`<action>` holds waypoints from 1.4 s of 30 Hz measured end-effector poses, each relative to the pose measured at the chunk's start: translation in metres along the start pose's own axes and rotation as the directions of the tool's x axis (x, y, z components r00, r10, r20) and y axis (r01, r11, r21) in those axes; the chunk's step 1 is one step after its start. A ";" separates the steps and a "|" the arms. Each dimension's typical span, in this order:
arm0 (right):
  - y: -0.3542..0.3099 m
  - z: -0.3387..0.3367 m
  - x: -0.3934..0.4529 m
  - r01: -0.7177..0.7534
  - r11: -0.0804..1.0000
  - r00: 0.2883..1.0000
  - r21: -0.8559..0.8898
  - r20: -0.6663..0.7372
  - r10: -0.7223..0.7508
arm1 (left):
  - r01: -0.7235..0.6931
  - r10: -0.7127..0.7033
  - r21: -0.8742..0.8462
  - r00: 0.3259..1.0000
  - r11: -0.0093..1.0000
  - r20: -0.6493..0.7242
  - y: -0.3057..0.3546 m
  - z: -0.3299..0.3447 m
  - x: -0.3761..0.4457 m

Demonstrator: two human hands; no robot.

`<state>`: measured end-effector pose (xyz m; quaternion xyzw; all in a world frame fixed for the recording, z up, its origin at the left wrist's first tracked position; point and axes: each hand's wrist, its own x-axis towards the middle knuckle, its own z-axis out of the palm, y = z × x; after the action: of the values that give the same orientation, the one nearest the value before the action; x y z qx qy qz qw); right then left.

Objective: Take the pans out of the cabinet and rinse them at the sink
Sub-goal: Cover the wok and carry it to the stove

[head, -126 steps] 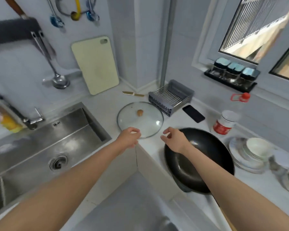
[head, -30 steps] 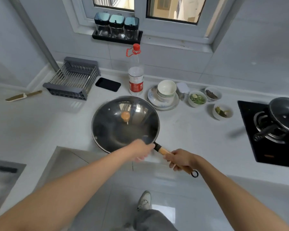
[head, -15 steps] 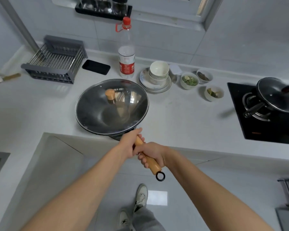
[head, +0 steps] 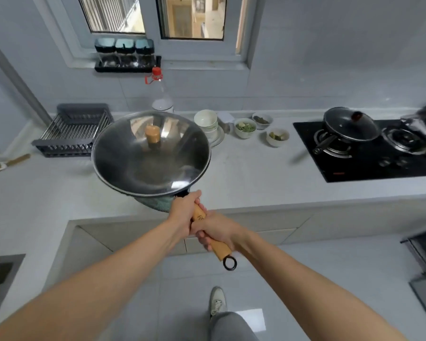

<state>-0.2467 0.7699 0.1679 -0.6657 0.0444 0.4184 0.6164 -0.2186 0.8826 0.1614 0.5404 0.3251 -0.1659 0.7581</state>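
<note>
Two hands carry the load: the left hand (head: 182,212) grips the wooden handle (head: 212,236) close to the bowl and the right hand (head: 217,230) wraps it just behind, so the wok (head: 155,200) hangs in the middle of the frame, seemingly lifted clear of the table (head: 244,173), with the glass lid (head: 150,153) sitting on its rim. The lid is the main risk, in my judgement: nothing holds it, the wok tilts a little, and a quick swing or a further tip could slide it off onto the table or the floor, where glass would likely break. All the weight sits far from the hands, so a slackened grip could let the bowl droop. Just behind the wok's far rim stand a clear bottle (head: 161,99) with a red cap and stacked bowls (head: 205,121) on plates, and the dish rack (head: 71,130) lies at centre left; a forward or sideways sweep could knock any of them. The small bowls (head: 245,127) of greens and the stove (head: 369,153) with its covered pot (head: 349,126) sit well apart at the right. Only a corner of the sink (head: 0,271) shows at the lower left edge, so the wok probably has to travel left across the bare stretch of table, where open room looks widest.
</note>
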 end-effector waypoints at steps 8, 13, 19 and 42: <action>-0.014 -0.018 -0.156 0.164 0.986 0.945 0.024 -0.290 -0.150 | -0.113 0.089 0.067 0.952 0.991 0.292 0.004 0.088 -0.122; 0.008 -0.041 -0.246 0.233 0.966 0.872 0.107 -0.462 -0.159 | -0.104 0.012 0.171 0.882 0.980 0.471 -0.022 0.158 -0.179; 0.050 -0.097 -0.349 0.302 0.914 0.766 0.271 -0.639 -0.064 | -0.095 -0.150 0.342 0.768 0.935 0.623 -0.075 0.268 -0.236; 0.061 -0.469 -0.446 0.594 0.687 0.388 0.417 -0.897 0.209 | -0.243 -0.493 0.625 0.433 0.742 0.754 -0.151 0.701 -0.202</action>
<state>-0.3338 0.1494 0.3413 -0.4962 0.4348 -0.1426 0.7379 -0.2381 0.1574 0.3334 0.5681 -0.1626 -0.5875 0.5529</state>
